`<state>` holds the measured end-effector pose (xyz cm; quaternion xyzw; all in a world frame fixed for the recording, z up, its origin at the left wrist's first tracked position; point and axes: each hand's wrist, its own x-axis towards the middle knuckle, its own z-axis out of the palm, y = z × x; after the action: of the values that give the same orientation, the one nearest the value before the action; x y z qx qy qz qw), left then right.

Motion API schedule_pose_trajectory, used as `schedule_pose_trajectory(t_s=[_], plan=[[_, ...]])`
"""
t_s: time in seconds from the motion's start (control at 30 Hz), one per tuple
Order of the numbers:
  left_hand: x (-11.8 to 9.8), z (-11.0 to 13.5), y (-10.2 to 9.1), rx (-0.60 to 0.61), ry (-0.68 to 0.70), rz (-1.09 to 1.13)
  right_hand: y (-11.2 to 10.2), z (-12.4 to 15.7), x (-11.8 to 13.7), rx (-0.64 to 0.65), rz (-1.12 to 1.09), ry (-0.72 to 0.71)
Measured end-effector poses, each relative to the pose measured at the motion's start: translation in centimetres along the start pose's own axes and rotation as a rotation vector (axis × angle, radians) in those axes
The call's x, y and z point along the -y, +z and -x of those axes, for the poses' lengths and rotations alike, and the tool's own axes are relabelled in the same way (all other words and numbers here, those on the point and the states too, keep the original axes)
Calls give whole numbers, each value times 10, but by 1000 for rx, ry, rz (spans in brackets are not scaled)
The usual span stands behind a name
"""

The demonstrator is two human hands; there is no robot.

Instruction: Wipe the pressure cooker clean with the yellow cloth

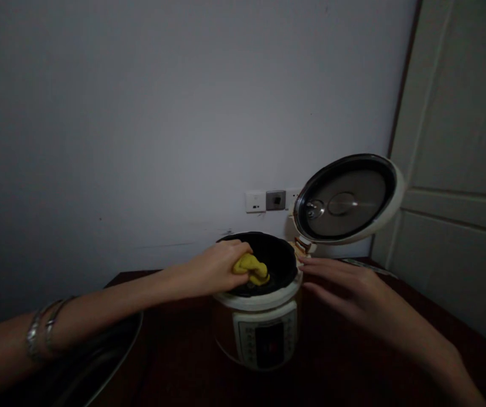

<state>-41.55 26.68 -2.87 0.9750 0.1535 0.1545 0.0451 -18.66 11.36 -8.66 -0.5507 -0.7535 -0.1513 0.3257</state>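
Note:
A pressure cooker (259,302) with a control panel on its front stands on a dark table. Its round lid (347,198) is swung up on a hinge at the right, metal inside facing me. My left hand (226,265) is closed around a bunched yellow cloth (252,269) at the left rim of the dark inner opening (274,257). Against the cooker's right rim, close to the hinge, rests my right hand (344,282); its fingers are stretched out and it holds nothing.
At the lower left, partly behind my left forearm, sits a large round container (134,339) with a thin pale rim. Wall sockets and a switch (275,200) are behind the cooker. A pale door (459,169) stands at the right. Dark reddish table surface (179,350) shows around the cooker.

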Motion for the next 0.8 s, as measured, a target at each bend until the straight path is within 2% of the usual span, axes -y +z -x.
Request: schedule_pose_trajectory(t_s=[0.07, 0.17, 0.23, 0.3, 0.4, 0.5, 0.6, 0.67, 0.8], plan=[[-18, -15, 16, -32, 123, -86, -14, 4, -2, -64, 10, 34], [-30, -43, 42, -101, 218, -96, -23, 7, -4, -88, 16, 58], [-32, -58, 54, -56, 246, -46, -24, 7, -5, -77, 27, 65], [-29, -66, 59, 24, 214, 0, -22, 7, -4, -76, 39, 58], [-19, -61, 52, 133, 117, 71, -21, 6, -2, -59, 35, 36], [-5, -43, 35, 246, 50, 141, -22, 5, 2, -32, 21, 23], [1, -27, 18, 304, -14, 176, -19, 3, 6, -75, 5, 19], [-4, -23, 7, 238, -41, 188, -14, 1, 9, -152, -24, 19], [-33, -25, -9, -55, 56, 162, -2, -4, 16, -288, -214, 45]])
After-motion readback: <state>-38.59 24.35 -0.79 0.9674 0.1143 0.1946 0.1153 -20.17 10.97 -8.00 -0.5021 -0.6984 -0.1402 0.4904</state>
